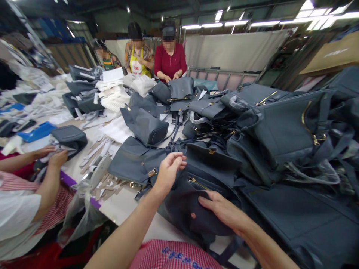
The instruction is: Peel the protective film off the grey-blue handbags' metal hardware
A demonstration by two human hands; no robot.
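A dark blue-grey handbag (182, 209) lies in front of me at the table edge, its flap (213, 158) raised and a gold zipper (198, 182) showing. My right hand (221, 209) grips the bag's near panel, thumb on top and the other fingers hidden by the material. Above the bag's left side is my left hand (171, 170), its fingers curled in with the thumb against them. Whatever may be between those fingers is too small to make out. Another grey bag (134, 160) with a gold buckle lies just left of that hand.
Grey bags (280, 130) are heaped along the right and middle. Cardboard strips (98, 153) and white padding (114, 95) lie left. At the left edge a co-worker's hands (57, 157) hold a grey bag (70, 138). Several people, including one in red (170, 59), stand across the table.
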